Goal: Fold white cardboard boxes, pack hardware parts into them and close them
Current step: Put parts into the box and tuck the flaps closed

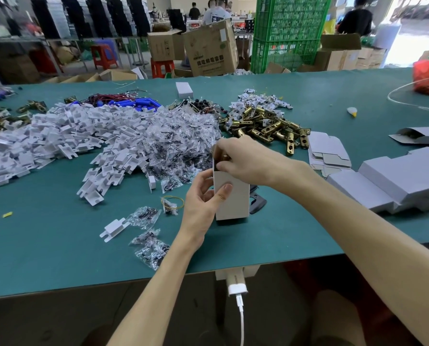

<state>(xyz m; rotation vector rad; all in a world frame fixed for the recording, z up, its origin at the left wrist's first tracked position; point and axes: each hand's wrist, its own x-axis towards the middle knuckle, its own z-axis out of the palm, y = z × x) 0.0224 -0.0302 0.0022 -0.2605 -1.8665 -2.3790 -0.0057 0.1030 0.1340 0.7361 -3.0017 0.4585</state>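
Our arms, bare
We see L hand [203, 198] & R hand [245, 158] bare, both forearms bare from table's [58, 245] near edge inward; L thumbnail cut short.

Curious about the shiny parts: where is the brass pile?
Head view, right of centre on the table: the brass pile lies between the clear bags and the flat box blanks.

An upright white cardboard box [234, 203] stands on the teal counter [58, 245], gripped at its side by the left hand [203, 199]. The right hand [248, 158] pinches a brass-coloured metal part [224, 157] at the open top.
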